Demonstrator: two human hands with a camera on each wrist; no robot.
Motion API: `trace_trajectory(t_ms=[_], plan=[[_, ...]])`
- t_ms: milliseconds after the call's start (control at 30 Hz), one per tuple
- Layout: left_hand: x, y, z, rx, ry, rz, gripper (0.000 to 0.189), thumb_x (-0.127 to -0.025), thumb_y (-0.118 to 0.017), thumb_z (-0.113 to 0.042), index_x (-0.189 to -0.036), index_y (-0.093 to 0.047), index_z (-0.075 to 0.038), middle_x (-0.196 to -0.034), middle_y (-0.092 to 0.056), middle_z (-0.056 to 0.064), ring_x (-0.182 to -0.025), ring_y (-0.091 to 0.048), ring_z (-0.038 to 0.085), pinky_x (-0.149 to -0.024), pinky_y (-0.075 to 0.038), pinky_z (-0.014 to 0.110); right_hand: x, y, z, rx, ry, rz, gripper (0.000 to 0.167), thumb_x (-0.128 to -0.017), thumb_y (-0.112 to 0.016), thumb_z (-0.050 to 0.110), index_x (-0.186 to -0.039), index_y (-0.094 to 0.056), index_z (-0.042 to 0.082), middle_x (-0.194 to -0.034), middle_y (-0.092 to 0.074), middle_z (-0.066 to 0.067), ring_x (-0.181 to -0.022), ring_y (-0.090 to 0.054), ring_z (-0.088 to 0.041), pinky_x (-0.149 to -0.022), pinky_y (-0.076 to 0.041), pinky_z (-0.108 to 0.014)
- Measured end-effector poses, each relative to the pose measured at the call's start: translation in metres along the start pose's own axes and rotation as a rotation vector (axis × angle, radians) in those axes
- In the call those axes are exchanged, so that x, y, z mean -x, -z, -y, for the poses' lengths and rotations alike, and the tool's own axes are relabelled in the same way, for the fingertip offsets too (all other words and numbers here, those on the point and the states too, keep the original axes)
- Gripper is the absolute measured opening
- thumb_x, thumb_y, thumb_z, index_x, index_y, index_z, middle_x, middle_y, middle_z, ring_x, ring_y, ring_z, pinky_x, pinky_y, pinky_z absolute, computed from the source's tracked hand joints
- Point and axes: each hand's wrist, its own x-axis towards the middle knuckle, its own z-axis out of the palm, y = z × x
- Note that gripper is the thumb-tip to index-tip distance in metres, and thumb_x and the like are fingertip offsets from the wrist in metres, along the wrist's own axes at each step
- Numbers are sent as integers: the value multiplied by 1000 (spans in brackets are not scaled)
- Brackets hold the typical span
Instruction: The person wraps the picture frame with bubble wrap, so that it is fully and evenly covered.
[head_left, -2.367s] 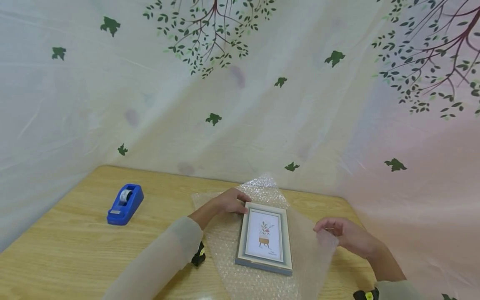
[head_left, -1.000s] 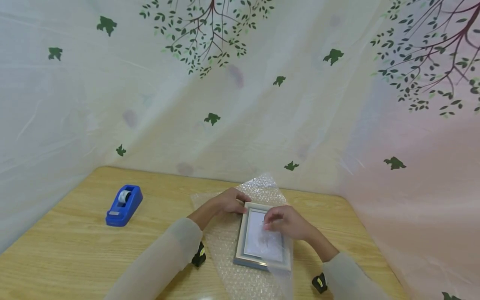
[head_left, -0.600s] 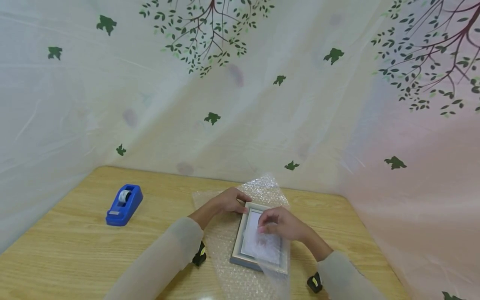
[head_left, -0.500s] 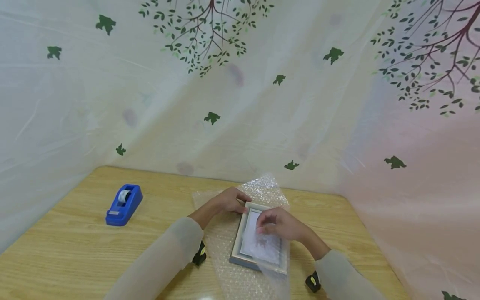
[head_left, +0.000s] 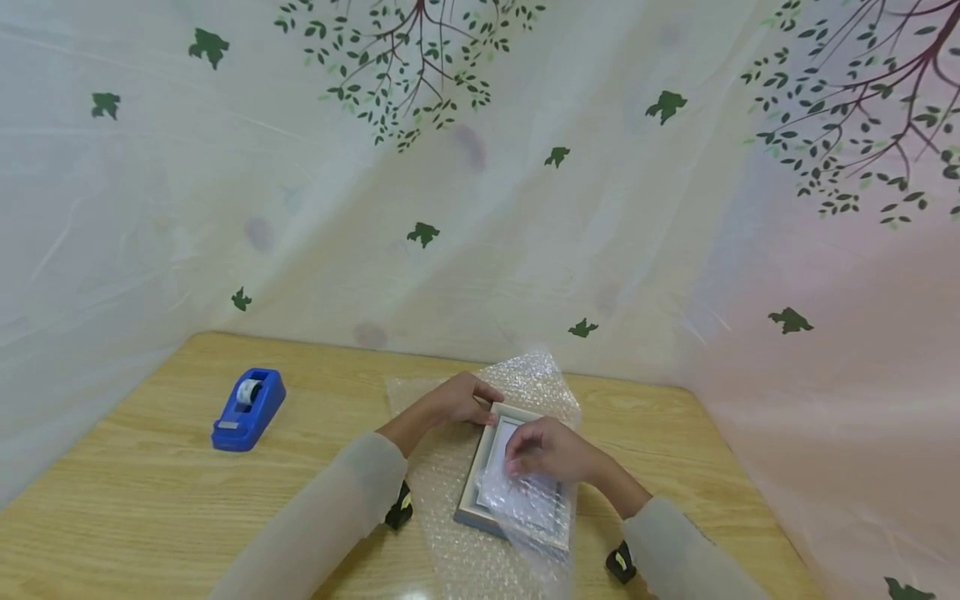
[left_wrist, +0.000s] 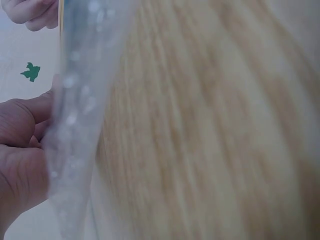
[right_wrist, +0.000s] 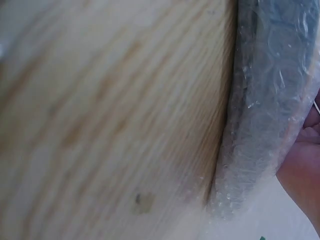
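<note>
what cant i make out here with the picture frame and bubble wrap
Print in the picture frame: head view, mostly covered by bubble wrap and the right hand.
Bubble wrap's near end: head view, cut off by the bottom edge.
Left hand: left wrist view, partly hidden behind the wrap.
Right hand: right wrist view, mostly cut off by the right edge.
Amount on the tape roll: head view, too small to judge.

soft, diffuse light is filling the head view, faint diagonal shading crossing the curtain (head_left: 337,208). a small white glare is sitting on the bench (head_left: 135,492) at the lower edge, and the wrap (head_left: 528,379) is glinting in specks. both wrist views are looking hazy, with the bench blurring into streaks.
</note>
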Motion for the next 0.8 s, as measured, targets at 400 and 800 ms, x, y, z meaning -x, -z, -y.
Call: trace_trajectory(t_ms=[400, 800], plan=[[0, 1, 1, 14, 13, 21, 39, -85, -82, -5, -124, -73, -4, -127, -71, 10, -101, -61, 15, -94, -54, 34, -4, -8, 4, 150, -8, -15, 6, -87, -82, 15, -88, -77, 13, -86, -71, 7, -83, -63, -5, -81, -55, -27], [-2, 1, 1, 2, 3, 19, 39, -85, -82, -6, -123, -74, -4, -125, -71, 10, -96, -61, 14, -90, -55, 31, -7, -13, 12, 308, 6, 2, 8, -83, -84, 13, -85, -76, 13, -84, -66, 13, -80, -59, 1, -77, -53, -23]])
